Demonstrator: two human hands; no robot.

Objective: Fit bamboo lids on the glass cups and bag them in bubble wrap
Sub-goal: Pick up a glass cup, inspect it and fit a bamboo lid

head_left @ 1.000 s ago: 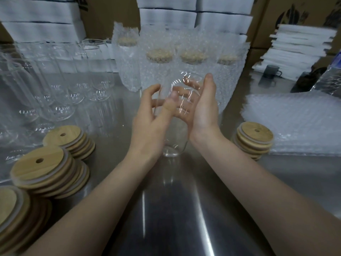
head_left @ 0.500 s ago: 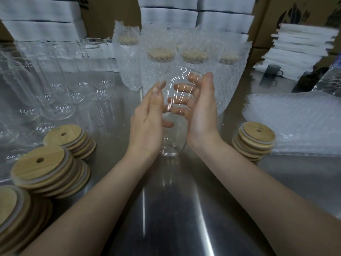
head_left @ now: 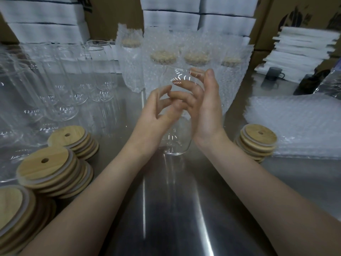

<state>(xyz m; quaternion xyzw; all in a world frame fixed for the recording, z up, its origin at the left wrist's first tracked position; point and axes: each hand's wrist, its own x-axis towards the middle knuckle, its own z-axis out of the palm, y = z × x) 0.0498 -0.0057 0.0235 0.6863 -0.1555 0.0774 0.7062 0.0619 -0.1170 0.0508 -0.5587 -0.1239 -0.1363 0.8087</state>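
The fingers [head_left: 186,95] of our right hand [head_left: 206,111] curl round the far side of a glass cup [head_left: 175,145], palm flat against its right wall. Our left hand [head_left: 155,115] rests on the cup's left side, fingers apart and loosely bent, not clamped as far as we can tell. The cup is at the centre of the frame, mouth tilted away and no lid on it.

Nearest us is the metal table [head_left: 175,209]. Stacks of bamboo lids [head_left: 44,163] sit at the lower left, and a smaller lid stack [head_left: 258,137] at the right, just in front of a pile of bubble bags [head_left: 295,122]. Bare cups [head_left: 60,89] crowd the left middle. Wrapped, lidded cups [head_left: 162,71] stand behind our hands, with white foam stacks [head_left: 171,17] along the top.

We judge that this is the lid-fitting step, barely started. Next, one hand must let go and fetch a lid while the other keeps the cup steady. The lid then has to be pressed squarely onto the rim.
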